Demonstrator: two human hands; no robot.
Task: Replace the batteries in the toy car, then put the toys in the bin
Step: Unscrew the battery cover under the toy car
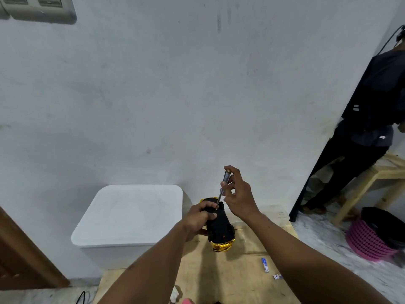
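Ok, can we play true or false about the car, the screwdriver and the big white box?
1. The right hand holds the screwdriver. True.
2. The toy car lies alone on the table. False: the left hand grips it, underside up.
3. The white bin has its lid on. True.
4. The battery beside the right arm is red. False: it is blue and white.

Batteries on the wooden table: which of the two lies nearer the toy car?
The blue-and-white cylindrical battery lying fully in view, closer to the black-and-gold plastic toy car. The other battery sits nearer the camera, partly hidden by the right forearm.
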